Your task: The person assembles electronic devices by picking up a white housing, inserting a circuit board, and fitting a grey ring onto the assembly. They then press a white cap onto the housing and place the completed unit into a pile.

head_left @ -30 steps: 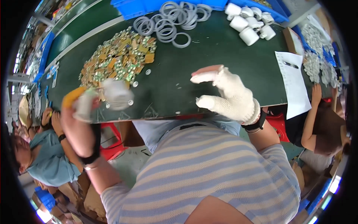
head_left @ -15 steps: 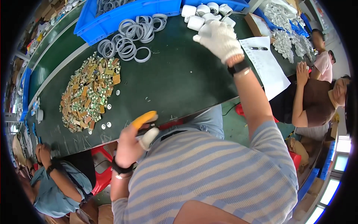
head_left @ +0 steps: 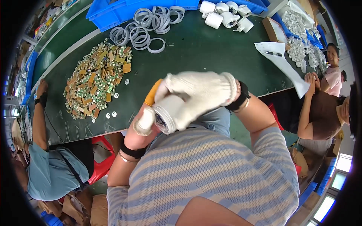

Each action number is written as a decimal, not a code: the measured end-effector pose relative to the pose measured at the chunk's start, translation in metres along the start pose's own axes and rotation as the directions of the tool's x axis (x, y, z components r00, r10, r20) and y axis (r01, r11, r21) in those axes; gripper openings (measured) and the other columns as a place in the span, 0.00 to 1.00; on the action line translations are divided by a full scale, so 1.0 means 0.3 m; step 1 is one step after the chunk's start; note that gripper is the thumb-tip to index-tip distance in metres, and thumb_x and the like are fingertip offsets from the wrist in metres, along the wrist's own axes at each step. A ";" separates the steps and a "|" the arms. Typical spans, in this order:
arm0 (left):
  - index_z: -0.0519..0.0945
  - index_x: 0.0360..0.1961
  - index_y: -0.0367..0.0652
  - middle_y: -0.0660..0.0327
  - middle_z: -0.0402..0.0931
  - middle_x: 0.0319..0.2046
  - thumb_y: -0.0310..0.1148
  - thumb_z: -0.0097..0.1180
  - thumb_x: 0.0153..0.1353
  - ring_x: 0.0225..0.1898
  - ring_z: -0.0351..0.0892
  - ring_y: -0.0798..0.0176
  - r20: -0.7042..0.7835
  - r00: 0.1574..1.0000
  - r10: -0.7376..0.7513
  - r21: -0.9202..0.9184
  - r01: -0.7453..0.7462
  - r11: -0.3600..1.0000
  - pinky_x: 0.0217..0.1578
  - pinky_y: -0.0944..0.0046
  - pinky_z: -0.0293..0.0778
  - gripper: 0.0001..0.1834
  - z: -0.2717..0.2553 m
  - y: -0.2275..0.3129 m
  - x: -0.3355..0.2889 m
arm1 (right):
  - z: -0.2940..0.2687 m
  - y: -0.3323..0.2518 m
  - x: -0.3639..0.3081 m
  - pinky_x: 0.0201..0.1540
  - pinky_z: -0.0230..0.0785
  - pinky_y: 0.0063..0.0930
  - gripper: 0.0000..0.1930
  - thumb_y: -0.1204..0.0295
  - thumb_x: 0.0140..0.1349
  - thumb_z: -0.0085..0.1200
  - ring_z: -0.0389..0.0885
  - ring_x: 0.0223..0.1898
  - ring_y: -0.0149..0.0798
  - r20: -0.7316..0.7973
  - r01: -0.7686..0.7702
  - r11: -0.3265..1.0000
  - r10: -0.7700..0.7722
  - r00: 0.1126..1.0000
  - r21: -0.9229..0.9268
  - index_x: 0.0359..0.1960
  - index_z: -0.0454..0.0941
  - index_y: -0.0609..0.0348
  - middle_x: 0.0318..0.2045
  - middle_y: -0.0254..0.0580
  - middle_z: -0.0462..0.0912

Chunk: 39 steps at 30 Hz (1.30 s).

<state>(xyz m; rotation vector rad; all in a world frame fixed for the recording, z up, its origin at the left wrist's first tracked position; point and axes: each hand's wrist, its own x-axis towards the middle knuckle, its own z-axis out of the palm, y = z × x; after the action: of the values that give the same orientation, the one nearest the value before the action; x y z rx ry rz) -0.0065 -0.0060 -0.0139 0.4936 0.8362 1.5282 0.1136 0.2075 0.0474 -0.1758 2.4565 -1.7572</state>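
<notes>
- Right hand point(head_left: 198, 92): wears a white knit glove. Its fingers are curled around a white cylindrical housing point(head_left: 167, 115), gripping it from above.
- White cylindrical housing: held in front of the person's chest, at the near edge of the green workbench point(head_left: 196, 49). Its open round end faces the camera.
- Left hand point(head_left: 145, 116): partly hidden behind the housing. A gloved finger touches the housing's lower left rim. The hand grips an orange-handled tool point(head_left: 152, 92); how the remaining fingers are set cannot be determined.
- On the workbench, well apart from both hands: a pile of small green and tan circuit boards point(head_left: 96, 81), a cluster of grey rings point(head_left: 145, 28), and a group of white housings point(head_left: 226, 15).
- A white paper sheet point(head_left: 284, 60) lies at the right bench edge.
</notes>
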 end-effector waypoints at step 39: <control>0.76 0.65 0.46 0.53 0.79 0.56 0.35 0.68 0.65 0.48 0.86 0.55 0.186 0.925 0.330 0.845 -0.322 0.426 0.43 0.60 0.85 0.28 -0.019 0.064 -0.026 | 0.061 0.062 -0.128 0.45 0.76 0.33 0.15 0.72 0.61 0.68 0.81 0.41 0.38 -0.382 0.131 0.769 -0.449 0.808 -0.625 0.50 0.83 0.58 0.53 0.50 0.82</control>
<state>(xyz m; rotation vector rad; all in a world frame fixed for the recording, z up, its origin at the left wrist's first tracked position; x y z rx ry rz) -0.0223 -0.0145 -0.0021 1.4899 1.6040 1.3357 0.1539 0.2026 0.0249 -0.1783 3.4988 -1.1723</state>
